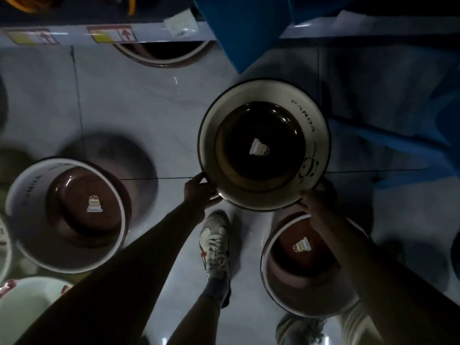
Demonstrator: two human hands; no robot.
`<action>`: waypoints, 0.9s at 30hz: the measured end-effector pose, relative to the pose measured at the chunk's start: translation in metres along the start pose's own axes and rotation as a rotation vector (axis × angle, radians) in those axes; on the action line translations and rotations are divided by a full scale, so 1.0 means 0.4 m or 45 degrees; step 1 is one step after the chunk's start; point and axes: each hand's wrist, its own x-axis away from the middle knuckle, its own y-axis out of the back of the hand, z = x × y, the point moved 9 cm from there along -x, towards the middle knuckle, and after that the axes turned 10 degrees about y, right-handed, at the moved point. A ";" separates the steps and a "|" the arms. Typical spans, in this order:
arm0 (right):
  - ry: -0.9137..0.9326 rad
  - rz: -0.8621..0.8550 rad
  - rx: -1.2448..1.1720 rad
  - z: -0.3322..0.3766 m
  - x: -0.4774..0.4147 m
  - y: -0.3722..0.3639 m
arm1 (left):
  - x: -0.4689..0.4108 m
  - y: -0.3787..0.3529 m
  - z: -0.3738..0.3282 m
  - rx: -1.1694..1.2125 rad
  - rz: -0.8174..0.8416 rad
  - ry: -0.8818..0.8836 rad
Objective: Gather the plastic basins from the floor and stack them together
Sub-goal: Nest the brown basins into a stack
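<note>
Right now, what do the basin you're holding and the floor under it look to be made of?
Basin: likely moulded plastic with a glossy finish. It shows curved glints on its brown bottom and a smooth cream wall with printed PANDA lettering.
Floor: probably glazed tile, pale and shiny. It mirrors nearby shapes and shows thin dark joint lines.

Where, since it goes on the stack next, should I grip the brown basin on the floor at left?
Grip the floor basin by its rim at two opposite sides, from above: it sits upright, wide, round, no handles showing. Likely one hand each side, as the left hand and right hand hold the raised basin.
</note>
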 end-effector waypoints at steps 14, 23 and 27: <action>-0.016 0.208 0.005 -0.003 0.112 -0.311 | -0.029 0.327 0.012 0.213 -0.113 -0.090; 0.073 0.394 0.348 0.078 0.315 -0.302 | 0.124 0.363 0.012 0.088 0.004 -0.078; 0.096 0.455 0.343 0.111 0.421 -0.328 | 0.223 0.366 0.013 0.089 0.065 -0.149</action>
